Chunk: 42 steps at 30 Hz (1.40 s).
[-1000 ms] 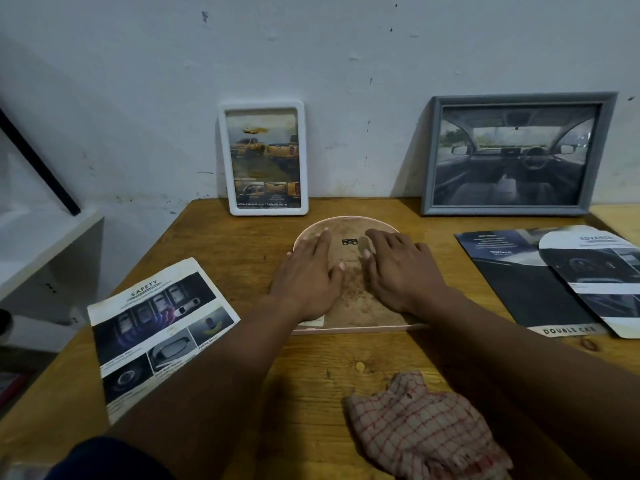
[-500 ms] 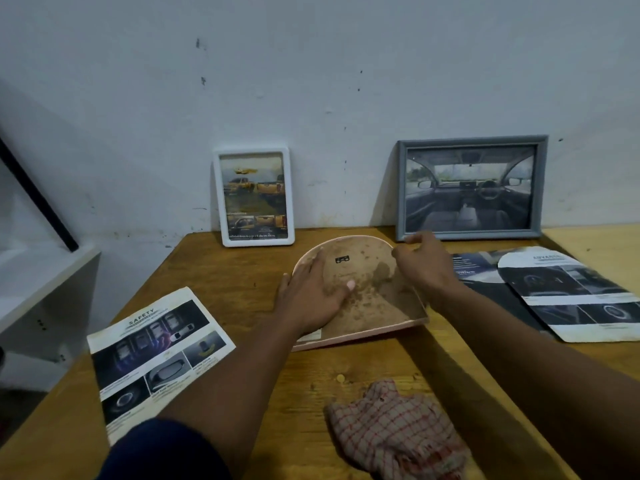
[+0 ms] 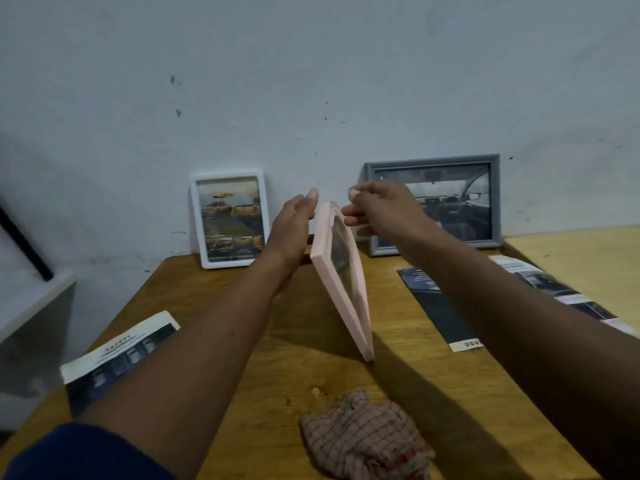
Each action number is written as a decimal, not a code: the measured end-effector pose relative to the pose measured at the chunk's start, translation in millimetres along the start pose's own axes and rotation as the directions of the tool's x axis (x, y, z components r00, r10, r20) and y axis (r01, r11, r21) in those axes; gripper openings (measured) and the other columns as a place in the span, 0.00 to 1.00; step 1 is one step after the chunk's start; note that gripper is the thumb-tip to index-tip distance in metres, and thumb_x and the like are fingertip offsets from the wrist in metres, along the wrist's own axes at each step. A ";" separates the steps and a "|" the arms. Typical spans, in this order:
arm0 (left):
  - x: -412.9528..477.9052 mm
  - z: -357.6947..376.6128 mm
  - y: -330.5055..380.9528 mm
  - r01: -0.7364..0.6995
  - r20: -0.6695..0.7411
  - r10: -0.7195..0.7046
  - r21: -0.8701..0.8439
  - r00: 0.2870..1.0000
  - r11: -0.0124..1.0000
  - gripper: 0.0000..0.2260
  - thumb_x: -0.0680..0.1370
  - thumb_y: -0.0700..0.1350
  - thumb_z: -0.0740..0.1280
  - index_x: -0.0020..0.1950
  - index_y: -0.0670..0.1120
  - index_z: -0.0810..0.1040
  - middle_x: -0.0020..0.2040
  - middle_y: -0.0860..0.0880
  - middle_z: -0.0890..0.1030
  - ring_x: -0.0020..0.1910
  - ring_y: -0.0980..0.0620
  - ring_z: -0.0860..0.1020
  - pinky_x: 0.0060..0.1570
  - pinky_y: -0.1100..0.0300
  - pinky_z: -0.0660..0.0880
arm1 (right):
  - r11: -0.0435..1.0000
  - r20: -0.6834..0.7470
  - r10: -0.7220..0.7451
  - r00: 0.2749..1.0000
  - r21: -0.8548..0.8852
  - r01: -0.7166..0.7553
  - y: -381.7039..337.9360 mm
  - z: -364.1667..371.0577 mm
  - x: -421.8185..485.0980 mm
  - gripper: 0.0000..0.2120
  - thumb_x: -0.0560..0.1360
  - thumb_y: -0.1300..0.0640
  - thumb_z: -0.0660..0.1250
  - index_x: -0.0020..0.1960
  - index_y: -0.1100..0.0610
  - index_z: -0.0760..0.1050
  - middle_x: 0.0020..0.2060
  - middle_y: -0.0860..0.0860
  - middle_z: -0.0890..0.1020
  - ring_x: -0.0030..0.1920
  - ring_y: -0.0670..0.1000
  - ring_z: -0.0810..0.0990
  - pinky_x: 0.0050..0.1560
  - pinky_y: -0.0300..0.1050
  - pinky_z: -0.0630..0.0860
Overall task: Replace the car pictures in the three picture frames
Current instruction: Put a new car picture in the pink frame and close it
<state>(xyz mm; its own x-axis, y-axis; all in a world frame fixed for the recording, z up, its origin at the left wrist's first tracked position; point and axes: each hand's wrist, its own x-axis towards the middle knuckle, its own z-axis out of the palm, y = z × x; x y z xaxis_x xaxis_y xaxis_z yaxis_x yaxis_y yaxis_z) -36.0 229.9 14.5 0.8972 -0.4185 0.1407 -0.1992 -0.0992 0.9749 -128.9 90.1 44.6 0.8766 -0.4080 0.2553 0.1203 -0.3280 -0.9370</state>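
Note:
A pink arched picture frame (image 3: pixel 341 282) stands tilted on its lower corner on the wooden table (image 3: pixel 298 341), seen nearly edge-on. My left hand (image 3: pixel 294 223) lies flat against its back with straight fingers. My right hand (image 3: pixel 375 209) curls its fingers over the frame's top at the front. A white frame (image 3: pixel 230 220) with yellow truck pictures leans on the wall at the back. To its right, a grey frame (image 3: pixel 485 199) with a car interior picture also leans there, partly hidden by my right hand.
A "Safety" car leaflet (image 3: pixel 114 355) lies at the table's left edge. Dark brochures (image 3: pixel 440 306) and a rounded cut-out print (image 3: pixel 554 289) lie on the right. A checked cloth (image 3: pixel 367 438) sits near the front. A white shelf (image 3: pixel 31 299) stands to the left.
The pink frame, lying face down before, has been lifted up onto its edge by both hands. My head has tilted up, showing more wall.

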 end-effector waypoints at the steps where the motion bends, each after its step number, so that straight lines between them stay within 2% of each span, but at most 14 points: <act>1: -1.0 -11.8 -2.0 -0.003 -0.007 0.003 0.046 1.000 0.999 0.30 0.80 0.64 0.62 0.78 0.50 0.68 0.73 0.47 0.73 0.68 0.46 0.73 0.67 0.44 0.72 | 0.996 -0.005 -0.025 1.000 -0.082 0.025 4.8 8.8 -0.8 0.12 0.81 0.51 0.63 0.62 0.55 0.77 0.51 0.53 0.83 0.50 0.51 0.83 0.55 0.52 0.81; 4: -8.2 -36.3 -21.0 0.051 -0.020 -0.049 0.167 0.999 0.985 0.23 0.82 0.54 0.66 0.76 0.50 0.70 0.75 0.46 0.71 0.66 0.47 0.73 0.65 0.48 0.72 | 0.942 0.039 -0.008 0.999 -0.336 0.020 36.7 30.0 -8.6 0.18 0.80 0.48 0.64 0.67 0.54 0.74 0.57 0.51 0.80 0.53 0.50 0.79 0.52 0.50 0.79; 7: -21.1 -45.6 -47.8 0.132 -0.031 -0.128 0.252 0.991 0.959 0.26 0.83 0.52 0.65 0.80 0.52 0.65 0.78 0.46 0.67 0.71 0.44 0.70 0.60 0.52 0.69 | 0.853 0.051 0.092 0.994 -0.519 -0.053 82.9 40.2 -26.1 0.21 0.79 0.49 0.64 0.70 0.52 0.69 0.60 0.51 0.78 0.54 0.52 0.77 0.50 0.51 0.78; 10: -35.7 -44.9 -78.3 0.181 0.013 -0.194 0.292 0.981 0.939 0.27 0.83 0.53 0.65 0.80 0.58 0.61 0.79 0.51 0.66 0.75 0.44 0.67 0.69 0.45 0.69 | 0.779 0.031 0.106 0.994 -0.624 -0.063 117.9 39.3 -41.7 0.23 0.79 0.48 0.63 0.72 0.51 0.65 0.65 0.54 0.77 0.61 0.56 0.76 0.58 0.58 0.78; 12: -44.4 -41.4 -97.6 0.162 0.063 -0.197 0.363 0.978 0.918 0.26 0.83 0.54 0.64 0.80 0.60 0.61 0.76 0.54 0.68 0.77 0.45 0.65 0.73 0.40 0.66 | 0.743 0.035 0.072 0.997 -0.669 -0.031 129.2 36.5 -49.2 0.24 0.80 0.48 0.63 0.73 0.52 0.63 0.66 0.54 0.76 0.63 0.55 0.74 0.61 0.56 0.76; 15: -54.3 -34.3 -120.6 0.095 0.106 -0.217 0.658 0.970 0.747 0.30 0.84 0.59 0.58 0.83 0.57 0.49 0.83 0.52 0.52 0.82 0.44 0.46 0.79 0.42 0.47 | 0.709 0.056 0.027 0.998 -0.705 0.020 136.2 34.0 -56.5 0.23 0.81 0.49 0.61 0.74 0.53 0.62 0.68 0.54 0.74 0.66 0.55 0.72 0.63 0.53 0.74; 16: -56.9 -32.4 -125.3 0.048 0.113 -0.196 0.745 0.974 0.665 0.31 0.85 0.60 0.55 0.84 0.56 0.45 0.84 0.50 0.47 0.82 0.45 0.42 0.78 0.43 0.43 | 0.708 0.069 0.028 0.997 -0.705 0.029 136.6 33.1 -57.8 0.23 0.81 0.49 0.61 0.74 0.53 0.62 0.68 0.55 0.74 0.66 0.54 0.71 0.63 0.53 0.74; 18: -57.6 -31.4 -130.8 -0.008 0.116 -0.142 0.801 0.983 0.598 0.31 0.84 0.62 0.52 0.84 0.55 0.42 0.84 0.49 0.44 0.82 0.46 0.39 0.78 0.45 0.39 | 0.716 0.092 0.038 0.995 -0.697 0.037 133.9 30.1 -59.5 0.22 0.81 0.48 0.61 0.73 0.52 0.63 0.68 0.54 0.74 0.66 0.55 0.71 0.64 0.55 0.73; 22: -58.3 -35.2 -126.1 -0.051 0.108 -0.068 0.823 0.992 0.566 0.31 0.84 0.62 0.50 0.84 0.55 0.44 0.84 0.51 0.44 0.82 0.47 0.40 0.77 0.46 0.40 | 0.704 0.140 -0.028 0.990 -0.700 0.119 117.5 24.0 -68.7 0.18 0.80 0.46 0.63 0.68 0.50 0.72 0.68 0.51 0.74 0.67 0.53 0.70 0.66 0.57 0.69; 24: -61.8 -36.0 -119.5 -0.063 0.116 -0.061 0.827 0.991 0.559 0.31 0.84 0.62 0.51 0.84 0.55 0.45 0.84 0.51 0.45 0.82 0.47 0.42 0.78 0.46 0.41 | 0.741 0.202 -0.036 0.979 -0.651 0.162 105.5 23.6 -78.5 0.15 0.80 0.47 0.65 0.65 0.49 0.75 0.66 0.49 0.76 0.65 0.51 0.72 0.63 0.54 0.73; 32: -111.9 -25.3 -105.1 -0.112 0.219 -0.112 0.799 0.969 0.591 0.29 0.85 0.58 0.55 0.84 0.55 0.47 0.84 0.50 0.49 0.82 0.44 0.45 0.78 0.41 0.46 | 0.789 0.390 -0.068 0.918 -0.543 0.288 68.8 28.5 -148.6 0.11 0.78 0.47 0.67 0.59 0.49 0.78 0.54 0.45 0.81 0.53 0.43 0.79 0.55 0.46 0.79; 36: -132.2 -27.8 -105.5 -0.111 0.229 -0.135 0.807 0.964 0.580 0.27 0.86 0.54 0.54 0.84 0.55 0.47 0.84 0.49 0.50 0.82 0.44 0.47 0.79 0.42 0.48 | 0.751 0.459 -0.080 0.885 -0.556 0.356 74.3 28.8 -189.4 0.15 0.76 0.41 0.66 0.59 0.47 0.79 0.52 0.44 0.82 0.51 0.42 0.78 0.52 0.44 0.79; 39: -139.1 -31.7 -107.2 -0.086 0.213 -0.141 0.791 0.967 0.605 0.27 0.86 0.53 0.55 0.83 0.56 0.49 0.84 0.50 0.53 0.82 0.44 0.49 0.79 0.43 0.53 | 0.640 0.520 -0.153 0.840 -0.595 0.485 85.1 30.5 -211.4 0.21 0.75 0.39 0.65 0.63 0.48 0.76 0.58 0.45 0.80 0.56 0.44 0.75 0.56 0.45 0.75; 42: -138.2 -33.5 -105.1 -0.062 0.183 -0.131 0.779 0.974 0.624 0.28 0.86 0.53 0.56 0.84 0.55 0.48 0.83 0.47 0.56 0.82 0.43 0.53 0.76 0.44 0.58 | 0.615 0.523 -0.177 0.834 -0.603 0.509 89.3 30.5 -210.5 0.18 0.77 0.46 0.66 0.65 0.48 0.75 0.60 0.45 0.79 0.59 0.47 0.73 0.60 0.46 0.72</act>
<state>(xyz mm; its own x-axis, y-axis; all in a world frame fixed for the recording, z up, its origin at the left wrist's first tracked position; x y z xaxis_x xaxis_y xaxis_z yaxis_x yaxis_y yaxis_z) -125.9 328.5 -101.6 0.8284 -0.5597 -0.0218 -0.4872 -0.7392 0.4649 -288.5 172.6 -100.1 0.9533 0.1636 0.2539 0.2390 -0.9227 -0.3025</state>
